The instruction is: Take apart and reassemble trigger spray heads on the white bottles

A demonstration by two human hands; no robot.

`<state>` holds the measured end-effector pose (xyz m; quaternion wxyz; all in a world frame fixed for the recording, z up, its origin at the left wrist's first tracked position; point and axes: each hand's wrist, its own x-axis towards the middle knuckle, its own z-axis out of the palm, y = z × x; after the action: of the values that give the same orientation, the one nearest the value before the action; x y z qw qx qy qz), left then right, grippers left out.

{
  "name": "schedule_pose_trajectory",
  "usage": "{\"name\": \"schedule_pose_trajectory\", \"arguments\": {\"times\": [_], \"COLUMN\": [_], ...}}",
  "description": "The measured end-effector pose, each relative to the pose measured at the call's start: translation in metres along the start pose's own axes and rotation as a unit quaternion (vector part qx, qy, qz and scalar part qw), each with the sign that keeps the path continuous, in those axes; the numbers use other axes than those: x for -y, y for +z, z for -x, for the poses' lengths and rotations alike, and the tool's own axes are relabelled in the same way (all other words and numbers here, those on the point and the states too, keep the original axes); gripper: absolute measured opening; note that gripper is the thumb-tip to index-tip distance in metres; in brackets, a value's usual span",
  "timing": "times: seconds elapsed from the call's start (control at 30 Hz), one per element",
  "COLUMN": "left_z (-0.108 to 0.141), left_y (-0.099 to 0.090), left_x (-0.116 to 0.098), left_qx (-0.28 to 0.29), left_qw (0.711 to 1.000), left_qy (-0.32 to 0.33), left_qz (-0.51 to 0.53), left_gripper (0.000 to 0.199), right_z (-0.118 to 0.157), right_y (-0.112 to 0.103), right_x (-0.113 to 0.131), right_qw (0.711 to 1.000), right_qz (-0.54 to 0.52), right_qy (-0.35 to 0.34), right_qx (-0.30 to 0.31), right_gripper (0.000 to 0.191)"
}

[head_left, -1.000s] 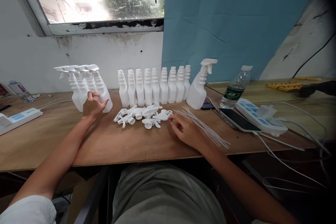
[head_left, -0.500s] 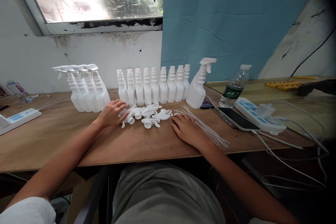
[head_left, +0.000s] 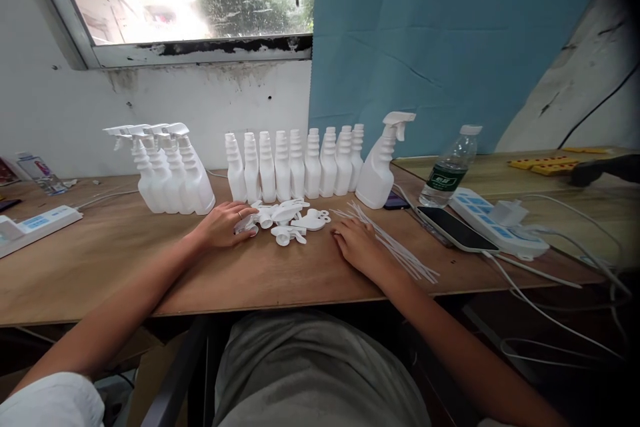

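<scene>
My left hand [head_left: 223, 223] rests at the left edge of a pile of white spray heads [head_left: 285, 213], its fingers apart and touching the nearest ones. To the right of the pile, my right hand [head_left: 356, 240] lies on the wooden table [head_left: 280, 280] with bent, parted fingers and nothing visible in it. Thin white tubes [head_left: 400, 250] lie beside and partly behind that hand. Several open white bottles [head_left: 282, 170] stand in a row behind the pile. Bottles with spray heads [head_left: 173, 177] stand at the left, and another one [head_left: 375, 170] at the row's right end.
A water bottle [head_left: 445, 170], a phone [head_left: 455, 228] and a power strip [head_left: 495, 223] with white cables are at the right. Another power strip [head_left: 45, 227] lies at the far left. A dark phone [head_left: 395, 199] lies behind the tubes.
My left hand has shifted slightly right and lower against the spray heads. The fingers of my right hand have drawn in a little. The whole view has shifted slightly.
</scene>
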<state>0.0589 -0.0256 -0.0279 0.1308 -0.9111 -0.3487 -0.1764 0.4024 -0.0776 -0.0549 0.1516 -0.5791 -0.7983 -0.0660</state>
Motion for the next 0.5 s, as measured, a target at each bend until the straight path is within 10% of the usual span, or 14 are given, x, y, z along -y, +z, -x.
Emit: {"name": "schedule_pose_trajectory", "arguments": {"times": [0.5], "left_z": [-0.005], "left_y": [0.003], "left_x": [-0.005], "left_qx": [-0.057], "left_qw": [0.997], "left_qy": [0.039], "left_qz": [-0.041], "left_gripper": [0.029], "right_z": [-0.005], "right_y": [0.01], "right_x": [-0.011], "right_qw": [0.995], "right_qz": [-0.064], "right_qy": [-0.018], "right_qx": [-0.079], "right_gripper": [0.023]}}
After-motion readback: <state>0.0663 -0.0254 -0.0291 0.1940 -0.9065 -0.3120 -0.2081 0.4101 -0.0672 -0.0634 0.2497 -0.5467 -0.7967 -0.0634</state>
